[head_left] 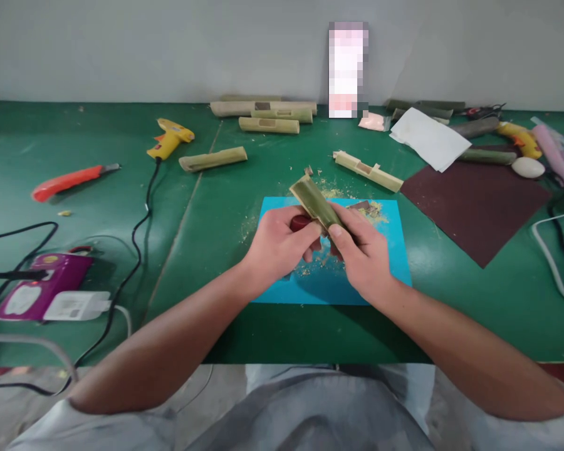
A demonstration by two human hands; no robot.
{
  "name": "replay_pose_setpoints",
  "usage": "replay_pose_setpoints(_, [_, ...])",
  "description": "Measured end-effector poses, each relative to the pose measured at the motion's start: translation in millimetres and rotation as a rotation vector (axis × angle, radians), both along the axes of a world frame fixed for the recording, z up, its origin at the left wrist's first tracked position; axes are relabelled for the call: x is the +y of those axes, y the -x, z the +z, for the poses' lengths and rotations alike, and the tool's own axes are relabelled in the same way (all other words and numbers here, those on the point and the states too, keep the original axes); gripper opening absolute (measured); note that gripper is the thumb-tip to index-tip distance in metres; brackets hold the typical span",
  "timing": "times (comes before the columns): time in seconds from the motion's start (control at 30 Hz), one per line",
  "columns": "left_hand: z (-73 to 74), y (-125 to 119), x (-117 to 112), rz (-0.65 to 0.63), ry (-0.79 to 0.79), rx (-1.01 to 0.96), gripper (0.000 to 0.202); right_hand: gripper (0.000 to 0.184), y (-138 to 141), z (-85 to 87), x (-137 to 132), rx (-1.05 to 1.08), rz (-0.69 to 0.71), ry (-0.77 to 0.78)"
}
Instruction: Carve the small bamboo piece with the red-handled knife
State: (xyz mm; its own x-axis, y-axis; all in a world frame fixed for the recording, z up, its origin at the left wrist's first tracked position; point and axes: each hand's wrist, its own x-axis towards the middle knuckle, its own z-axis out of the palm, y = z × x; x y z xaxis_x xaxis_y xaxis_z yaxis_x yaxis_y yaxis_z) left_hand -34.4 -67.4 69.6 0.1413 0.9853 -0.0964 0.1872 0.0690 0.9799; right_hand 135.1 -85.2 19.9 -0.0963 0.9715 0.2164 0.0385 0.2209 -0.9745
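Observation:
A green bamboo piece (320, 200) is tilted above the blue sheet (282, 291), its cut end pointing up and to the left. My right hand (369, 250) is closed around its lower part, with the thumb pressed on it. My left hand (284, 241) is closed on a tool with a dark red rounded handle (301, 222), right against the bamboo's left edge. The tool's working end is hidden by the fingers and the bamboo. Pale shavings (310, 266) and a small dark piece (360, 207) lie under and behind my hands.
Several cut bamboo pieces (269, 125) lie along the back. At left are a yellow glue gun (172, 138), a red-handled cutter (70, 181) and a purple power strip (42, 285) with cables. Brown sandpaper (474, 213), white paper (430, 139) and a pink tool (552, 153) are at right.

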Motion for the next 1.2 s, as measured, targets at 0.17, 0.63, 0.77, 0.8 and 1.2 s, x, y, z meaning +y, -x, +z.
replay_pose_setpoints(0.17, [-2.6,-0.3,1.2,0.009,0.033,-0.081,0.016,0.045,-0.1,1.8,0.5,0.003,0.016,0.003])
replay_pose_setpoints(0.63, [-9.0,1.0,4.4,0.005,0.058,-0.166,0.018,0.04,4.2,3.4,12.9,0.435,0.139,0.237])
replay_pose_setpoints(0.77, [-13.7,1.9,5.6,0.007,0.062,-0.186,0.019,0.041,5.4,2.3,13.1,0.486,0.145,0.264])
replay_pose_setpoints(0.8, [-14.7,2.1,5.9,0.007,0.063,-0.188,0.019,0.042,5.5,2.4,13.1,0.491,0.147,0.274])
replay_pose_setpoints(1.2, [-15.1,5.7,8.0,-0.071,0.003,-0.206,0.026,0.045,1.8,9.8,12.7,0.579,0.208,0.396])
